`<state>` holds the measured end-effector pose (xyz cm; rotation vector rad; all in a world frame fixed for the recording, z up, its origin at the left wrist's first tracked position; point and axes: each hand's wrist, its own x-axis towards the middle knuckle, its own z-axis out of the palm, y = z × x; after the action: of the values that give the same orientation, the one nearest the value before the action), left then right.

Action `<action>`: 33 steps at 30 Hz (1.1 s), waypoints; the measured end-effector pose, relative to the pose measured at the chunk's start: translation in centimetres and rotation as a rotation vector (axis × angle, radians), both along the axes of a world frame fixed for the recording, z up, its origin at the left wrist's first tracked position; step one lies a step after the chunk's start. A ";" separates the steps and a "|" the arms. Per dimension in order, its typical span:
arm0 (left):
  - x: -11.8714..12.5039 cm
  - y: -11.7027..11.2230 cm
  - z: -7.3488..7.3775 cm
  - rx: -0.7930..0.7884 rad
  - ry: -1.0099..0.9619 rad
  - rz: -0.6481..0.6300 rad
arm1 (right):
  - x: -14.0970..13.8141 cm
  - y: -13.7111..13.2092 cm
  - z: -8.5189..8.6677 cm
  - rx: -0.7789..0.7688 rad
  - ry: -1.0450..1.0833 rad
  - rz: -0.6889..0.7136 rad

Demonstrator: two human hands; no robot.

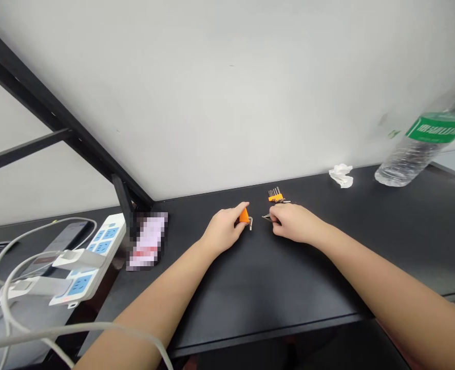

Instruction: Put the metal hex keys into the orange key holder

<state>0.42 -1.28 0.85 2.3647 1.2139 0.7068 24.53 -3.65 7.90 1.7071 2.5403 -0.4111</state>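
My left hand (pixel 224 227) pinches an orange hex key holder (pixel 244 216) between thumb and fingers, just above the black table. One short bent hex key (pixel 251 223) sticks out of its right side. To the right, my right hand (pixel 292 222) is closed on thin metal hex keys (pixel 266 217), their ends pointing left toward the holder; how many it grips cannot be made out. Behind that hand a second orange holder (pixel 276 197) lies on the table with several dark keys standing out of it. A small metal piece (pixel 286 201) shows beside it, partly hidden.
A crumpled tissue (pixel 341 176) and a large clear bottle (pixel 408 149) with a green label stand by the wall at right. At left are a blurred-out pinkish packet (pixel 148 241), a white power strip (pixel 106 241), a phone (pixel 60 244), white cables (pixel 7 308) and a black frame (pixel 58 115).
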 end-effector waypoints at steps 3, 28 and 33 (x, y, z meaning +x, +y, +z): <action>0.1 -0.1 0.2 -0.010 -0.019 -0.033 | -0.3 0.1 0.1 -0.033 0.223 -0.004; 1.2 -1.0 0.6 0.167 0.048 -0.035 | -2.2 0.3 -1.5 -0.694 1.072 -0.456; 1.1 -1.0 0.2 0.233 0.095 -0.001 | -1.9 0.3 -1.8 -0.663 0.970 -0.432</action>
<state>1.49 -2.24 1.09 2.6155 1.2277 0.7815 22.64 -3.37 6.10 1.9832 1.9115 -2.2527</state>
